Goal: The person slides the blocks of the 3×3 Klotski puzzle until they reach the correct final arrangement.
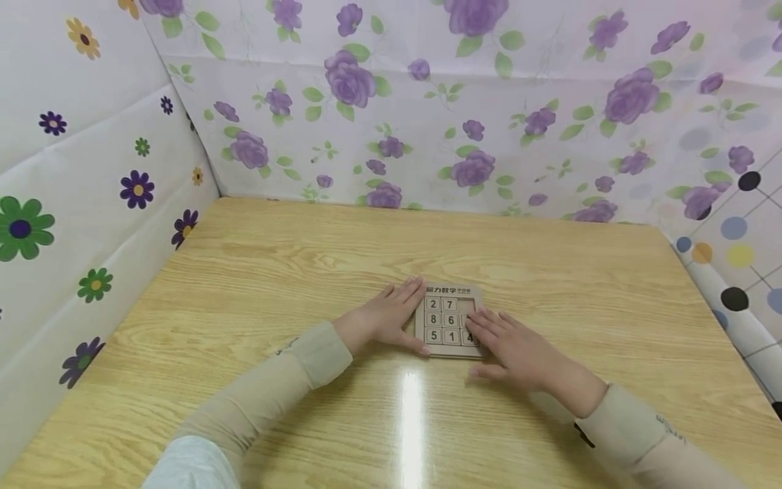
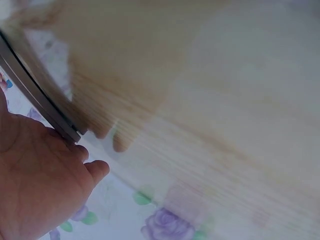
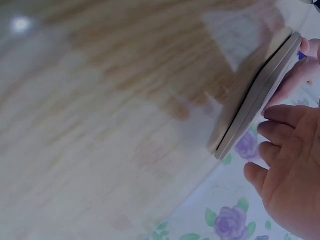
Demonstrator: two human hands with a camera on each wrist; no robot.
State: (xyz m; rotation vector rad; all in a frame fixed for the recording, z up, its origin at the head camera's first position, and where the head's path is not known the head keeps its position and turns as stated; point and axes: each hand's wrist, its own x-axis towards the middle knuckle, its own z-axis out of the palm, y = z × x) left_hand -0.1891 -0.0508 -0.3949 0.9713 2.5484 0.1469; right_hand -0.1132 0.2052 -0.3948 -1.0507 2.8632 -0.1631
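A square number sliding puzzle (image 1: 435,352) lies flat on the wooden table, with numbered tiles and a bare slot at its upper right. Along its left side my left hand (image 1: 391,318) holds the frame, the thumb at the near corner and the fingers at the far one. The fingertips of my right hand (image 1: 516,350) rest on the tiles at the right column, partly covering them; its fingers are fairly straight and its thumb is off the board. Edge-on, the puzzle shows beside the left hand (image 2: 45,175) in the left wrist view and the right hand (image 3: 295,160) in the right wrist view.
The glossy wood-grain table (image 1: 293,251) reflects a bright light strip in front of the puzzle. A purple-flowered sheet (image 1: 391,122) hangs behind it, a flower-printed sheet (image 1: 79,204) at the left, and a dotted one (image 1: 748,272) at the right.
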